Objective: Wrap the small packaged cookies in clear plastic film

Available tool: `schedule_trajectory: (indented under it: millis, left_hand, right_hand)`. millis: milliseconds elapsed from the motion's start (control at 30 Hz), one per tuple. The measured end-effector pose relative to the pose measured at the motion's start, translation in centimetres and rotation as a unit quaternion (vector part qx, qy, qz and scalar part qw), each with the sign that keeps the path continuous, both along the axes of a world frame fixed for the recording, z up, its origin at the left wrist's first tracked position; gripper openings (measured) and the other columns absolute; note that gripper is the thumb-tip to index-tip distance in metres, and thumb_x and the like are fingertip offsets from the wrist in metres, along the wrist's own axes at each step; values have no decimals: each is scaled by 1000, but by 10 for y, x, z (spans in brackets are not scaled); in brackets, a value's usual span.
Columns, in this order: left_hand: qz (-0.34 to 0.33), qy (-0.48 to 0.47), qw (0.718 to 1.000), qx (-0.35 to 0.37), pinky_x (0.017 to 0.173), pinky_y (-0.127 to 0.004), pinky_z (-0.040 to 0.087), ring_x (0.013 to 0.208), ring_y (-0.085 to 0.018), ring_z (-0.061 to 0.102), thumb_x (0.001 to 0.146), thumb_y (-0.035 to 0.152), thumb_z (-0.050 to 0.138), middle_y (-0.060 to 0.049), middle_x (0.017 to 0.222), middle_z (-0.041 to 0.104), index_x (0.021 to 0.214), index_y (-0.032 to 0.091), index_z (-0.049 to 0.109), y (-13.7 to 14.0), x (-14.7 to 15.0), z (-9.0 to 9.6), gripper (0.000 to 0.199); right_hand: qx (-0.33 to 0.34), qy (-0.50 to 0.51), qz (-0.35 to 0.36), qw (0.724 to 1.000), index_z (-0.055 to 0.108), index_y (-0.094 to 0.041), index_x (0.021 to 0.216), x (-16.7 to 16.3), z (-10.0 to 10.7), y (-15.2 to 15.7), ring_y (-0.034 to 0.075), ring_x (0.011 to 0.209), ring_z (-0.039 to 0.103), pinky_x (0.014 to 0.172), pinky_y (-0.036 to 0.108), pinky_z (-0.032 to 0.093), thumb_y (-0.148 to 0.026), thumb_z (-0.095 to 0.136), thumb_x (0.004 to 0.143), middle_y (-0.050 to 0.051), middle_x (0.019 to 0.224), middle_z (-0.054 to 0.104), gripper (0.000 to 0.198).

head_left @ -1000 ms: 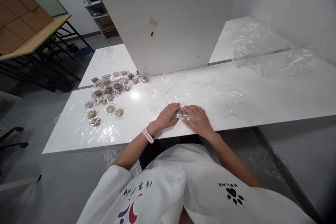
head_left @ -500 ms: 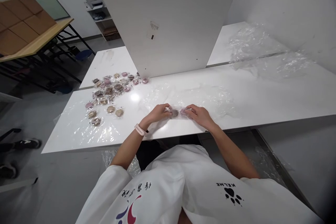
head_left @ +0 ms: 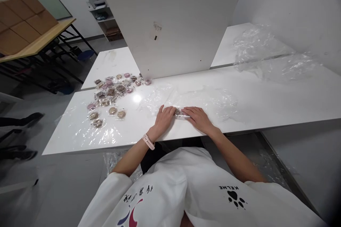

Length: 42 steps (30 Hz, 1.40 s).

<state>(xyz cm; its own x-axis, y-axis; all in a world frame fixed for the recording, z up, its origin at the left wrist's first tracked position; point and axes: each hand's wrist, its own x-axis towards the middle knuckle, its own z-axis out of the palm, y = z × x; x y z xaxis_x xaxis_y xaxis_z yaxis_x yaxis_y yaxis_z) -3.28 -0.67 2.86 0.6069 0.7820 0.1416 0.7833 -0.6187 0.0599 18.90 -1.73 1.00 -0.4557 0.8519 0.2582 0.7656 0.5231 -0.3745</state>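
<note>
My left hand (head_left: 164,118) lies palm down on the left end of a small bundle of round wrapped cakes (head_left: 179,112), its fingers stretched and a little apart. On the right end rests my right hand (head_left: 198,117), also palm down with fingers extended. Clear plastic film surrounds the bundle; brown and pinkish colours show between the hands, while the fingers hide both ends. Just beyond my hands, a crinkled sheet of clear film (head_left: 186,96) spreads over the white table (head_left: 255,103).
Several individually wrapped round cakes (head_left: 111,91), brown, pink and tan, lie scattered on the left. A tall white panel (head_left: 173,17) stands behind the work area. More crumpled film (head_left: 277,55) lies at the back right. Cardboard boxes (head_left: 23,21) stand on a wooden table at far left.
My hands went from pinching the cakes at each side to lying flatter over the film-covered bundle. My left hand turned palm down. A person's feet shifted at the far left.
</note>
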Motion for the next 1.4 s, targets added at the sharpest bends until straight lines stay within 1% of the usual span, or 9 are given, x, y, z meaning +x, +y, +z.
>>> schedule_trajectory:
  millis: [133,267,400,633,800,933,1167,1300,1400]
  left_hand:
    - [36,-39,997,-59,112,-47,33,98,-22,67,101,17,37,-7,102,74,115,18,60,28,-11,9,27]
    - [79,-43,989,-115,96,-45,42,67,-20,64,100,36,48,-2,65,67,95,18,64,45,-14,22,25]
    - [133,-70,989,-12,103,-54,38,99,-29,65,96,22,53,-13,97,72,102,16,66,36,-1,19,15]
    - [-56,-74,994,-63,121,-58,20,154,-35,12,98,55,45,-17,164,26,157,17,26,-26,30,-14,73]
    - [-15,-42,996,-71,121,-63,13,155,-37,4,99,54,41,-15,166,18,160,19,17,-37,36,-24,75]
    - [0,-48,997,-67,119,-67,18,154,-40,10,98,51,48,-15,165,23,158,23,23,-37,42,-19,71]
    - [22,-58,997,-34,113,-72,26,150,-43,21,95,47,53,-16,159,35,151,29,37,-39,52,-16,61]
    - [27,-62,997,-26,112,-73,28,149,-44,23,96,46,50,-17,158,35,150,27,40,-39,53,-17,58]
    - [28,-65,997,-22,111,-73,28,149,-44,23,96,47,52,-16,158,36,150,28,39,-40,53,-19,59]
  right_hand:
    - [-88,56,-58,993,63,-23,122,2,8,11,25,104,65,90,39,44,-32,40,101,7,112,73,32]
    - [-220,96,-139,961,57,-23,129,6,22,15,22,75,66,69,31,44,-50,46,98,1,76,70,42]
    - [-206,46,-188,959,61,-24,123,0,22,17,23,77,65,67,29,40,-46,50,96,2,76,70,37]
    - [-154,8,-208,966,63,-25,124,2,16,18,24,81,67,68,31,40,-33,41,99,4,87,75,34]
    - [66,17,-358,931,71,-17,102,47,20,-29,25,88,63,71,32,40,-34,35,102,11,94,73,39]
    - [42,-45,-393,917,65,-19,70,60,18,-78,20,63,56,58,31,30,-58,42,98,7,66,64,53]
    - [75,17,-401,913,63,-21,75,30,16,-91,21,66,58,68,35,39,-50,44,100,5,67,63,42]
    - [75,-20,-266,961,69,-20,104,24,3,-83,31,106,60,92,46,42,-39,45,101,14,109,71,31]
    - [86,-29,-334,938,62,-13,127,30,-8,-61,39,125,50,103,59,35,-39,45,100,23,133,60,41]
